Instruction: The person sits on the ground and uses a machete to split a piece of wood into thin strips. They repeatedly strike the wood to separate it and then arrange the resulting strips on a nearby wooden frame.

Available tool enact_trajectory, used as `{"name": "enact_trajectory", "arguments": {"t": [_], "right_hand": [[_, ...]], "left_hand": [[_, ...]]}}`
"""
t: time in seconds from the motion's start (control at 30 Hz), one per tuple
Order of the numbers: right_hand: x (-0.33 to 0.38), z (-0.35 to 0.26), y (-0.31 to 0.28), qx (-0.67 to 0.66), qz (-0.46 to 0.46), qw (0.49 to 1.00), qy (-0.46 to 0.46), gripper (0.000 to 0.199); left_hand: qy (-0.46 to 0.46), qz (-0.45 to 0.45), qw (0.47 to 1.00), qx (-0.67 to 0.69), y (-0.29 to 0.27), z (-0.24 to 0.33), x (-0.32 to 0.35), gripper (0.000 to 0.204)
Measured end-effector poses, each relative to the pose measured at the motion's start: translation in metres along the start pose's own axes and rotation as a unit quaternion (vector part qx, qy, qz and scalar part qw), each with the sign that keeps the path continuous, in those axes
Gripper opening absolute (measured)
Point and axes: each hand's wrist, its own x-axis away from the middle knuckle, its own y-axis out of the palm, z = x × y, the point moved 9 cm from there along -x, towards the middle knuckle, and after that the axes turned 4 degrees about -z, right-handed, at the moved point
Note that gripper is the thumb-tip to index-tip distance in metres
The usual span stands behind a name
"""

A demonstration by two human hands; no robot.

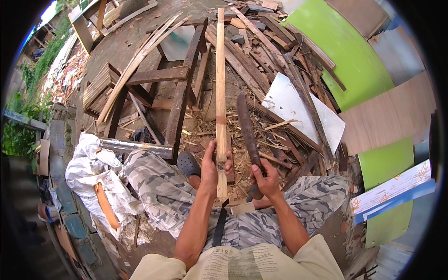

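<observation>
A long, pale wooden strip (220, 84) stands nearly straight up the middle of the view, its lower end above my lap. My left hand (211, 169) is closed round it near that end, with fingertips showing on its right side. In my right hand (267, 179) is a machete (246, 126) with a dark, rusty-looking blade, gripped by the handle. The blade points away from me, to the right of the strip and apart from it. Wood shavings (239, 135) litter the ground beyond my hands.
A dark wooden frame (186, 79) stands left of the strip, with thin slats (135, 65) leaning on it. Scrap timber (266, 51) is piled at the far right, near a white sheet (303, 112) and green panels (340, 51). A white sack (91, 163) lies beside my left knee.
</observation>
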Motion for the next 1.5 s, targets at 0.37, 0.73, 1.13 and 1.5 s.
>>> {"name": "enact_trajectory", "arguments": {"t": [0.37,0.73,1.13,1.5], "right_hand": [[-0.017,-0.017,0.009,-0.114,0.053,0.992,0.026,0.018],[-0.029,-0.017,0.017,-0.132,0.066,0.985,0.085,0.014],[-0.032,0.004,0.035,-0.11,0.032,0.986,0.125,0.015],[-0.036,0.024,0.04,-0.072,0.021,0.988,0.136,0.018]], "left_hand": [[0.056,0.004,0.992,-0.117,0.012,0.028,0.022,0.041],[0.188,0.147,0.784,-0.573,-0.026,0.195,0.009,0.051],[0.143,0.23,0.517,-0.812,-0.171,0.185,-0.046,0.072],[0.239,0.225,0.491,-0.807,-0.146,0.188,-0.042,0.049]]}}
